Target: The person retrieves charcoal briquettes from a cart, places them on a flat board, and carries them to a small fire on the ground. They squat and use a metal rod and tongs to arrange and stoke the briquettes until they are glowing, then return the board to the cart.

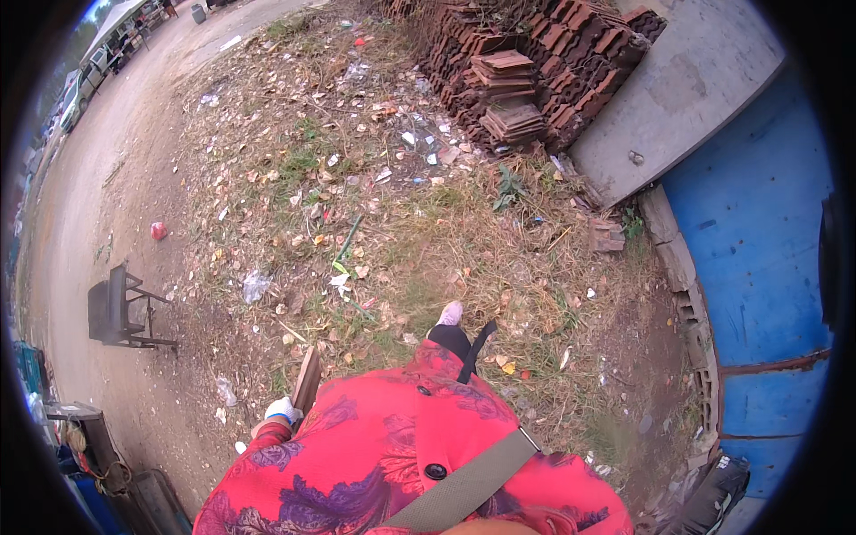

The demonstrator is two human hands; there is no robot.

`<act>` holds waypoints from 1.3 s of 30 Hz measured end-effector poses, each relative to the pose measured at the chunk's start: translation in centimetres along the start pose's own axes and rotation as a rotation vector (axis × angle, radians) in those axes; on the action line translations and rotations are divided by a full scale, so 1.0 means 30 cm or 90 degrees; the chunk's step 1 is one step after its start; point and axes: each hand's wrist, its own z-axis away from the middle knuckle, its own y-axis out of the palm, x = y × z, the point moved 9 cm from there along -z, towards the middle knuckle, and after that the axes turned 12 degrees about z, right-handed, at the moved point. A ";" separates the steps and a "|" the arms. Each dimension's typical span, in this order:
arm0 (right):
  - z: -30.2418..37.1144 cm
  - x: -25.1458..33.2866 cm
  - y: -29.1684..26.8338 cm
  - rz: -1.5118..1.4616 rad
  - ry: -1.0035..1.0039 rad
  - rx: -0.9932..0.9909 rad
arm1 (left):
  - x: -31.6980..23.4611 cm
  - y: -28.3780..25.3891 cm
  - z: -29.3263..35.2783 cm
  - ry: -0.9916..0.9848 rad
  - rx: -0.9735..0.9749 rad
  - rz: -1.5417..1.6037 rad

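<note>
At my left side, my left hand (284, 411), in a white glove with a blue band, is closed on a narrow brown slab (308, 378). The slab points up and away from the hand; whether it is a roof tile or a wooden board I cannot make out. My red patterned jacket hides part of its near side. My right hand is not in view. Ahead to the right stand large stacks of reddish-brown roof tiles (508, 85), out of my reach.
Dry grass (428, 223) and scattered litter cover the ground ahead. A dark chair (116, 308) stands on the dirt track at left. Along the right are a grey concrete slab (687, 89), a blue metal panel (758, 232) and hollow blocks (700, 339). A green stick (348, 241) lies ahead.
</note>
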 end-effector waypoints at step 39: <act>-1.153 1.278 -4.079 -1.068 -0.328 -0.372 | -2.305 -1.106 -0.862 -0.149 -0.154 0.197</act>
